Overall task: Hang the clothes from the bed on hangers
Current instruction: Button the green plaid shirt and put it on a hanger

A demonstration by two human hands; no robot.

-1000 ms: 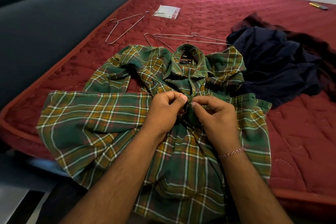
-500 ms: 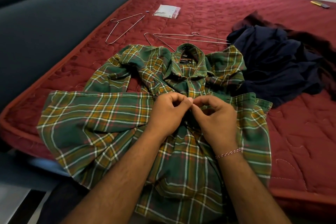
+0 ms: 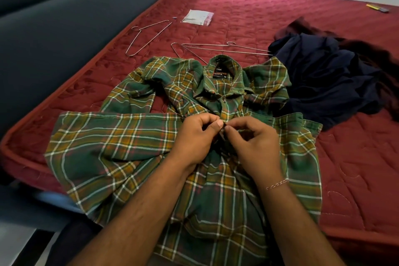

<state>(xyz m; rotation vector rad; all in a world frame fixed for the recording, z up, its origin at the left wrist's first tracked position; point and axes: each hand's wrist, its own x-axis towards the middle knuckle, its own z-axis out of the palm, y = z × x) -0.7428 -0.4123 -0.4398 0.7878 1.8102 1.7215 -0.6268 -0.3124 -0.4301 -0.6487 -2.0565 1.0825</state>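
A green plaid shirt [image 3: 121, 147] lies spread front-up on the red quilted mattress of the bed [image 3: 356, 168], its collar pointing away from the person and its hem hanging over the mattress's near edge. Both hands meet on the shirt's button placket, a little below the collar. The left hand [image 3: 194, 138] has its fingers [image 3: 219, 124] curled, thumb and forefinger pinching the placket fabric. The right hand [image 3: 254, 144] does likewise, its fingertips pinching the same spot, touching the left thumb. A thread bracelet [image 3: 277, 184] circles the right wrist.

Just beyond the shirt's collar lie two wire hangers [image 3: 226, 48], overlapping; a third hanger [image 3: 146, 36] lies farther off to the shirt's far left. Right of the shirt, touching its shoulder, is a heap of dark navy clothes [image 3: 328, 75]. Beyond the hangers sits a small plastic packet [image 3: 197, 17].
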